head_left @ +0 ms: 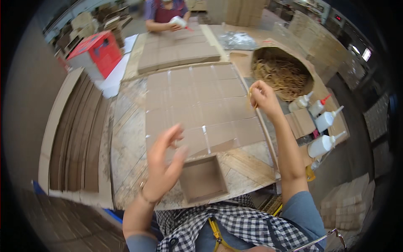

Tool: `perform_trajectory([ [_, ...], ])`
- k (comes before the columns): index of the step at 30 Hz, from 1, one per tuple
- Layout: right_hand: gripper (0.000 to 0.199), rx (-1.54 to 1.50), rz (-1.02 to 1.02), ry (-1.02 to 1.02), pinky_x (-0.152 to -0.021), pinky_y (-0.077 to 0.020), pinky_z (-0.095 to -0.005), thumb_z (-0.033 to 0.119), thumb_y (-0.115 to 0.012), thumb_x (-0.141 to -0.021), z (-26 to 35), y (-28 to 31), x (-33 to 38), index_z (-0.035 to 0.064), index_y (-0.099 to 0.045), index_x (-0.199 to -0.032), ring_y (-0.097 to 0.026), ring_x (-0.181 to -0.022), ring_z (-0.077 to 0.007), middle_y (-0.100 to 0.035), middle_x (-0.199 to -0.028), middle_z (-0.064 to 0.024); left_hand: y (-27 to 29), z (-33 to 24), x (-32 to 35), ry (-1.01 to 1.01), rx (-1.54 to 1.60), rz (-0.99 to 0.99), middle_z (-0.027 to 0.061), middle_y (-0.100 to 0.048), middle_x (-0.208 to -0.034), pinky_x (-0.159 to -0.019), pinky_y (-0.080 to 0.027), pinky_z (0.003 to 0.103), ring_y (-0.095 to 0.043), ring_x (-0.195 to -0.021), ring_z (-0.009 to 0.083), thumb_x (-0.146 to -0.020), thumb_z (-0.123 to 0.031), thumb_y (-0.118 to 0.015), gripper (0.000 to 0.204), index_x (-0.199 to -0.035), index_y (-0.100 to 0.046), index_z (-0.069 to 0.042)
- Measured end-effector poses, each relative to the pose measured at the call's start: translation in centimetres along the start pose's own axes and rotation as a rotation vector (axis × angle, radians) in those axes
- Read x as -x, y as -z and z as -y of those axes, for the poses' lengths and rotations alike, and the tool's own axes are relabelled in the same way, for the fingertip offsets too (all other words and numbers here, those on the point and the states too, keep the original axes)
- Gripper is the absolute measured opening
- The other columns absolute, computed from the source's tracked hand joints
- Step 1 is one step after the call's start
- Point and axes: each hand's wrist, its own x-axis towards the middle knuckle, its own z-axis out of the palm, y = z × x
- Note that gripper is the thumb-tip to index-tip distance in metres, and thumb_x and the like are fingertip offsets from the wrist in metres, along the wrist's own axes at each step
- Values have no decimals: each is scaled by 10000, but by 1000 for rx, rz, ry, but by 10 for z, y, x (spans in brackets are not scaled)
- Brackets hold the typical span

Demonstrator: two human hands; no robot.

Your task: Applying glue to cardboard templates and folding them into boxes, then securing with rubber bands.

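Observation:
A shallow open brown cardboard box (202,178) lies on the worktable close to my body. My left hand (165,161), slightly blurred, hovers at its upper left with fingers apart and nothing in them. Out to the right, my right hand (263,98) is closed in a pinch on a thin yellowish rubber band (253,100), which dangles below the fingers. That hand is beside a cut-open carton (312,86) heaped with tan rubber bands (282,75). Between my hands spreads a block of flat brown boxes (193,98) in rows, with whitish streaks along several seams.
Several white squeeze bottles (321,146) stand at the right edge. To the left, a carton (45,168) holds upright brown boards. A red and white box (98,52) sits at the far left. Across the table, a person (168,19) holds a white bottle (178,21) over stacked boxes (178,50).

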Motion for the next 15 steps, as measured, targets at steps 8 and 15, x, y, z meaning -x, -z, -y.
perform_trajectory([
  [8,114,294,374,469,-534,-454,-354,50,-597,-832,106,-96,99,29,-558,-937,-597,-585,-253,-589,-674,-121,1,-20,-17,355,150,209,11,-600,-773,-604,-473,261,-588,-711,110,-802,-49,-658,311,-1101,-581,-11],
  [15,216,620,485,311,-540,-454,-370,44,-639,-741,95,-35,165,51,-537,-932,-603,-617,-292,-566,-649,-103,29,-24,106,-15,-427,90,79,-575,-692,-568,-450,315,-571,-638,233,-647,54,-652,301,-933,-646,-40],
])
